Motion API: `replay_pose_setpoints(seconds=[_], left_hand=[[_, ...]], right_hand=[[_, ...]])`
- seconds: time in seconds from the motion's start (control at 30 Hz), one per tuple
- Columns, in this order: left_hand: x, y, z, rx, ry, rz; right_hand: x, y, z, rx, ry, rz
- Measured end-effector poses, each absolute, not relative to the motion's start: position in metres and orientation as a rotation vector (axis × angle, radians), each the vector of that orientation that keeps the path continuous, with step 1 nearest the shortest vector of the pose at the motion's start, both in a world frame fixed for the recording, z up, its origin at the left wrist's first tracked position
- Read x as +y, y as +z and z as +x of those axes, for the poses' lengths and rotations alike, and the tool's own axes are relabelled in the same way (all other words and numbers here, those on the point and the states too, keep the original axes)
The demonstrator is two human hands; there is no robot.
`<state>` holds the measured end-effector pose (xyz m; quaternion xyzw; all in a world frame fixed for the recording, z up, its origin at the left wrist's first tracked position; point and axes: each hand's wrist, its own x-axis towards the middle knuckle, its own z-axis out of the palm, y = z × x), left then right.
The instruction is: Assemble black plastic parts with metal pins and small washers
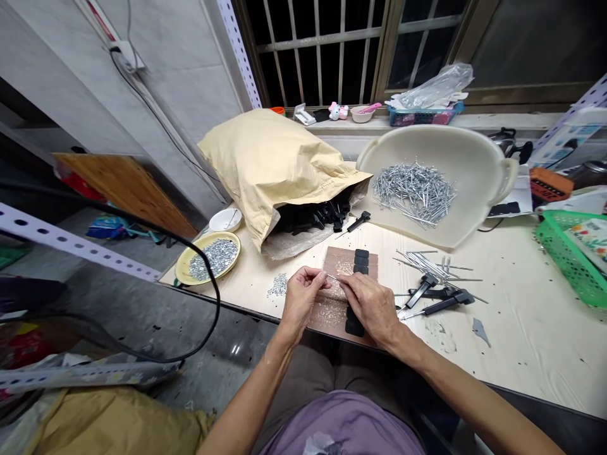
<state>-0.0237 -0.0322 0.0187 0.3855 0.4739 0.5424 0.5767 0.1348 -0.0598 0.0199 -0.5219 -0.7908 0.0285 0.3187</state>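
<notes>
Rod [332, 277] pinched between left hand [302, 296] and right hand [368, 303], over brown board [332, 254]

Thin, silvery rod. From where I stand: left fingers together, clamped on its left end; right fingers clamped on its right end. Finer details hidden by the hands. Board lies at the near edge of the surface [521, 354], pale specks scattered on it, dark pads [361, 254] in a line along its right part.

Left of board: small heap of metal bits [277, 285]. Farther left, yellow dish [181, 268] full of small metal pieces [217, 258], white bowl [222, 220] just behind it.

Behind board: big cream sack [279, 158] on its side, mouth towards us, black parts [327, 218] inside. One black-headed piece [360, 221] lies just outside the mouth. Beside sack, pale basin [474, 151] with a pile of metal pins [417, 193].

Right of the right hand: loose rods [434, 262], black-handled pieces [448, 302] overlapping near them, grey scrap [480, 331] nearer us. Green basket [550, 259] at far right.
</notes>
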Motion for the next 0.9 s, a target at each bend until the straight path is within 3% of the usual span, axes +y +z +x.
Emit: replay_pose_setpoints(seconds=[0.7,0.9], left_hand=[[-0.0312,0.0120,-0.0153,1.128,1.135,0.996],[-0.0312,0.0100,-0.0165,1.143,1.146,0.989]], right_hand=[[-0.0611,0.0154,0.1425,-2.076,0.005,-1.510],[-0.0548,0.0109,0.1449,-2.036,0.339,-1.470]])
